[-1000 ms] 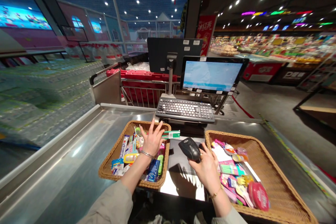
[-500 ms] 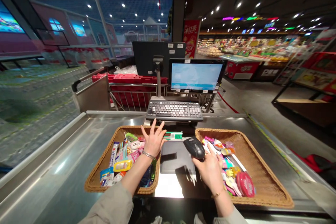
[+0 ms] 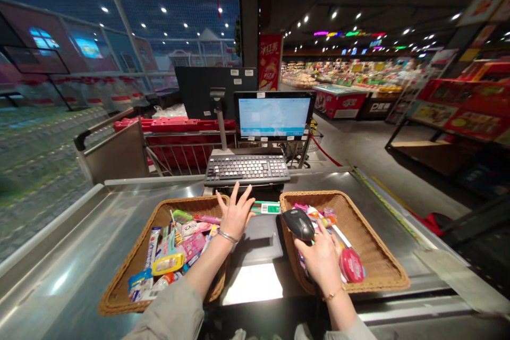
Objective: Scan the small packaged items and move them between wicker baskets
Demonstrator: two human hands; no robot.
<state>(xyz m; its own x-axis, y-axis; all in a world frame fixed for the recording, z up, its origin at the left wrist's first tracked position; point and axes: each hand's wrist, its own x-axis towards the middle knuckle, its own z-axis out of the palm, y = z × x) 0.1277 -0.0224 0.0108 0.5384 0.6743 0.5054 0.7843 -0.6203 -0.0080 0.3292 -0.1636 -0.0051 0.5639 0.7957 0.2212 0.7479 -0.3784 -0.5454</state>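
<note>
View panned right | scanner [image 3: 298, 223] gripped in right hand [image 3: 321, 257] fingers

Grey-beige sleeves, silver bracelet on left wrist, gold on right.

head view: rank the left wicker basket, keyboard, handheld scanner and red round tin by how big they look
1. left wicker basket
2. keyboard
3. handheld scanner
4. red round tin
The scanner and tin look close in size, so their order is unsure.

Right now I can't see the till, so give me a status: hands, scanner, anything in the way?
Left hand open, fingers spread above left basket. Right hand gripping scanner over right basket. Nothing blocking.
</note>
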